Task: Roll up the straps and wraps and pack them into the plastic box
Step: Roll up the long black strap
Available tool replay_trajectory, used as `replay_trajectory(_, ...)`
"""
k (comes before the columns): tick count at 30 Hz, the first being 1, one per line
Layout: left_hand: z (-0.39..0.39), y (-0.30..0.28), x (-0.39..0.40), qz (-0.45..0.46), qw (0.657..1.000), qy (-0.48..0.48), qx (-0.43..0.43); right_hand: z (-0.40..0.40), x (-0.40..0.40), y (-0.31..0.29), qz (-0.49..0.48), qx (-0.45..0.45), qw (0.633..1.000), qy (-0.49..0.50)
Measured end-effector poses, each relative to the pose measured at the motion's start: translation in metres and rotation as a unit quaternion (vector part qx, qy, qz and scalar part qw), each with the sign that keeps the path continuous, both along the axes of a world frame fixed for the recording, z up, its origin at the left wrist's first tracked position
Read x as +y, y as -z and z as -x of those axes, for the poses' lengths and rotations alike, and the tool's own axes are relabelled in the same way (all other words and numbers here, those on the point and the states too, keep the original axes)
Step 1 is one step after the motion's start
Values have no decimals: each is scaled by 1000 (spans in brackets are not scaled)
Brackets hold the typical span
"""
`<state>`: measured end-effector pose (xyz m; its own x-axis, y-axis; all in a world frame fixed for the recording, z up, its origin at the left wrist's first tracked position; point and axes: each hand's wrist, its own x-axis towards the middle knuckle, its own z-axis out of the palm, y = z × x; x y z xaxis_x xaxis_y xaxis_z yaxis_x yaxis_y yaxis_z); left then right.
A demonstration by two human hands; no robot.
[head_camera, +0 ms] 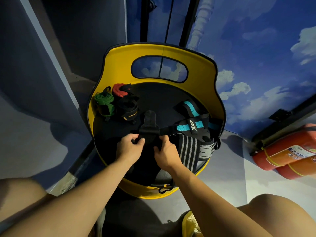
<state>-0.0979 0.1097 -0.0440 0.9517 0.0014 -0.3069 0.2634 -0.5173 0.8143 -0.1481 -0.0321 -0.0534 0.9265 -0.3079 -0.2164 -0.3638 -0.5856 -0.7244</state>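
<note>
A black strap (149, 124) lies across the dark seat of a yellow chair (118, 57), one end pointing away from me. My left hand (130, 146) pinches its near left part, and my right hand (165, 150) grips its right part. Rolled green (104, 104), red (119, 90) and black (127, 111) wraps stand together at the seat's back left. A teal and black wrap (191, 117) lies unrolled at the right. A grey striped wrap (193, 149) lies just right of my right hand. No plastic box is in view.
The chair's yellow backrest with an oval cut-out rises behind the seat. Orange fire extinguishers (289, 156) lie on the floor at the right. A blue wall with clouds (256, 48) stands behind. My knees frame the bottom corners.
</note>
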Motion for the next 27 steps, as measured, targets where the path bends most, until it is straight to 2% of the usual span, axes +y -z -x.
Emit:
replay_trajectory(3, 11, 2, 7, 11, 999, 37, 27, 10, 1, -4, 6, 15, 1000, -27)
replay_trajectory(8, 20, 5, 23, -46, 994, 95, 0, 19, 4, -3, 31, 2, 999, -17)
replay_trajectory(16, 13, 7, 28, -105, 983, 147, 28, 17, -7, -4, 71, 22, 992, -97)
replay_trajectory(19, 3, 5, 22, -150, 978, 135, 47, 10, -6, -2, 73, 37, 994, -74)
replay_trajectory(22, -10, 3, 16, -171, 976, 119, 69, -1, -2, 3, 35, 42, 998, -15)
replay_trajectory(25, -18, 5, 13, -127, 984, 70, 103, -11, 0, 2, 4, 37, 999, 34)
replay_trajectory(27, -22, 3, 10, 7, 988, 9, 157, -17, 0, 1, -16, 48, 997, 51)
